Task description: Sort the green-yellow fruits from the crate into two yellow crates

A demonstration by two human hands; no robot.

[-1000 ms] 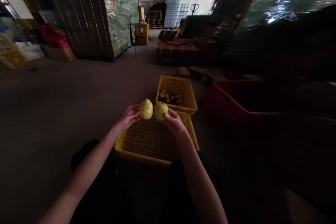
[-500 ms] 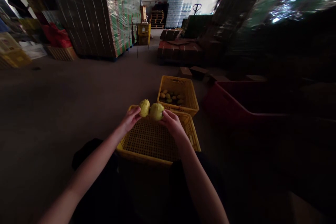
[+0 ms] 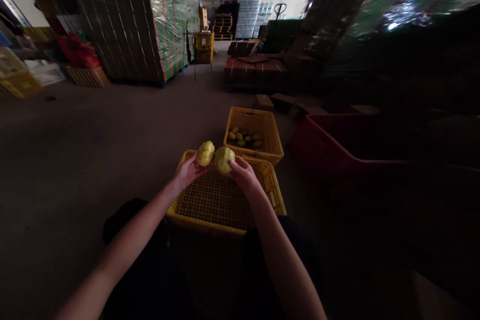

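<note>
My left hand [image 3: 187,172] holds a yellow-green, bumpy guava [image 3: 205,153], with the fingers curled beneath it. In my right hand [image 3: 241,173] is a paler, rounder guava [image 3: 224,160], gripped from its right side with the thumb on top. The two fruits are side by side, almost touching. Both hands are above the near yellow plastic crate [image 3: 210,227], whose perforated floor shows below them. Just beyond stands a second yellow crate [image 3: 275,132], with several yellow and green fruits [image 3: 247,138] on its bottom.
To the right is a large red bin [image 3: 330,147]. Flattened cardboard [image 3: 263,102] lies past the far crate. Tall wrapped pallet stacks [image 3: 165,20] rise at left and right. A stand [image 3: 195,55] and stacked yellow crates [image 3: 204,48] are farther back. The right side is very dark.
Both guavas have been turned slightly in my fingers, and the left fingers now spread further under the fruit. The crates stay where they were.
</note>
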